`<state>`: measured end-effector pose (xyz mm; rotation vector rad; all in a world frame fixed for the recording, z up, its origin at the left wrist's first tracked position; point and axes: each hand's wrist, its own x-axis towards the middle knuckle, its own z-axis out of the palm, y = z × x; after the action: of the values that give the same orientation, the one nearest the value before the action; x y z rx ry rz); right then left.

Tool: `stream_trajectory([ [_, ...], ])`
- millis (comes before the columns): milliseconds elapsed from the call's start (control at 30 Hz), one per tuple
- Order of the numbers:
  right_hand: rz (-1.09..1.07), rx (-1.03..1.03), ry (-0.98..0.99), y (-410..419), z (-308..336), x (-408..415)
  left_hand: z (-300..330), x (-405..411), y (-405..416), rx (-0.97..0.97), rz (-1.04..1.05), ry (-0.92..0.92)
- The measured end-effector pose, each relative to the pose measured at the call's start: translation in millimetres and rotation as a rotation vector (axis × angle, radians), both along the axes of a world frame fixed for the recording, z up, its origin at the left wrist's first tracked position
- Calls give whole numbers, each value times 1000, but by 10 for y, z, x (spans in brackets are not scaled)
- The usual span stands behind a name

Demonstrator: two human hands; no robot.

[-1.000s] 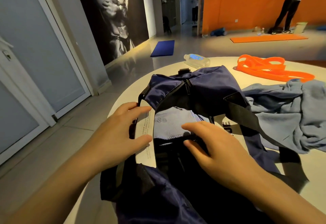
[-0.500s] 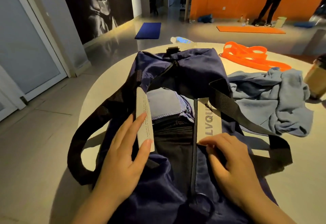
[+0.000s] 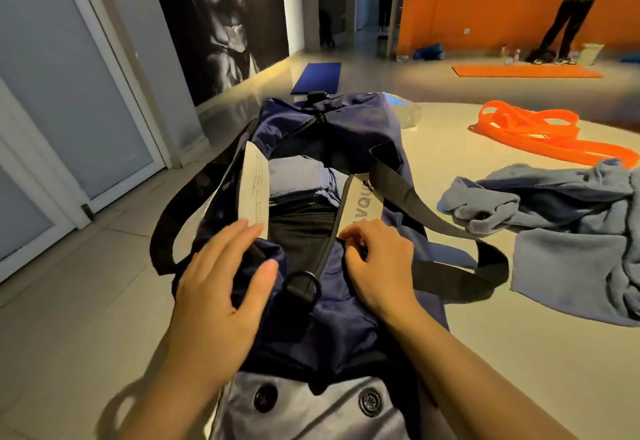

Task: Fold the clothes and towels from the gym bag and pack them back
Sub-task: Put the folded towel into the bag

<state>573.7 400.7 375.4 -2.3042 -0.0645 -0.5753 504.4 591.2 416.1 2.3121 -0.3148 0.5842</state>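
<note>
While the left hand point(image 3: 221, 287) lies flat, fingers straight, on the bag point(image 3: 332, 304), the right hand point(image 3: 377, 259) pinches its zipper edge; a blue towel point(image 3: 568, 232) lies right.

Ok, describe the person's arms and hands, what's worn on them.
Both forearms are bare as far as the frame shows: no sleeves, gloves or watch. The left hand and right hand show no rings or markings. Nails are short and unpainted where visible.
</note>
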Motion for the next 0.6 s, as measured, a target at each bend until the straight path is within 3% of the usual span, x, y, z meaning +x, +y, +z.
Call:
stream_trajectory([
  [133,-21,-34,14,152,24,348,-594,29,-21,401,-38,122],
  [200,-11,-42,25,197,33,435,-716,128,16,481,16,129],
  [500,104,-53,-48,98,-28,32,-733,150,30,532,30,139],
  [600,152,-21,0,-25,-46,-249,-705,127,29,434,34,77],
])
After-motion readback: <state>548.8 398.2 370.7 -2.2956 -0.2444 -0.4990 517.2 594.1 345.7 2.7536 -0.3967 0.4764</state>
